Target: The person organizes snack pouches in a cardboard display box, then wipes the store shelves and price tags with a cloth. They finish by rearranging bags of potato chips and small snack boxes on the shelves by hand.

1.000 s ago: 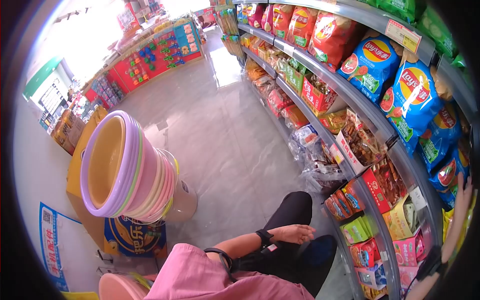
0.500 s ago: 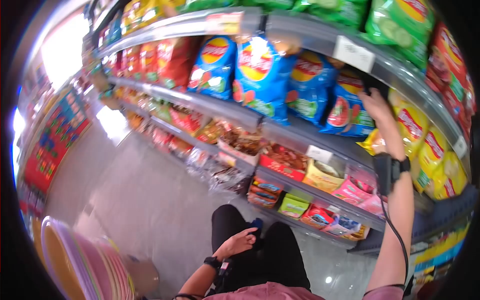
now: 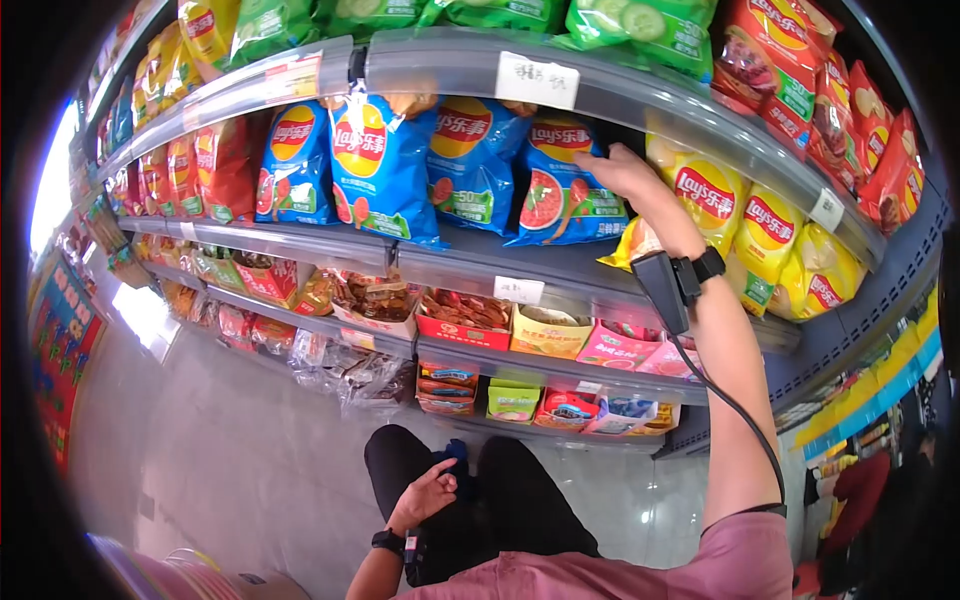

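On the middle shelf, my right hand (image 3: 625,172) is at the upper right edge of a blue Lay's bag of chips (image 3: 562,205). The thumb side lies against the bag's front, and the other fingers are partly hidden at its edge. This bag leans slightly at the right end of a row of blue bags of chips (image 3: 375,165). Just right of my wrist stand yellow bags of chips (image 3: 705,195). Low over my thigh, my left hand (image 3: 428,497) holds nothing, its fingers loosely apart.
Green bags of chips (image 3: 640,25) and red ones (image 3: 775,60) fill the shelf above. Its front rail (image 3: 430,65) overhangs my right hand. Boxed snacks (image 3: 465,318) line the lower shelves. Stacked plastic tubs (image 3: 190,575) stand at the lower left.
The view has turned right and levelled, so the shelves appear further left. My right hand now lies over the blue bag's upper right edge. My left hand stays over my thigh.
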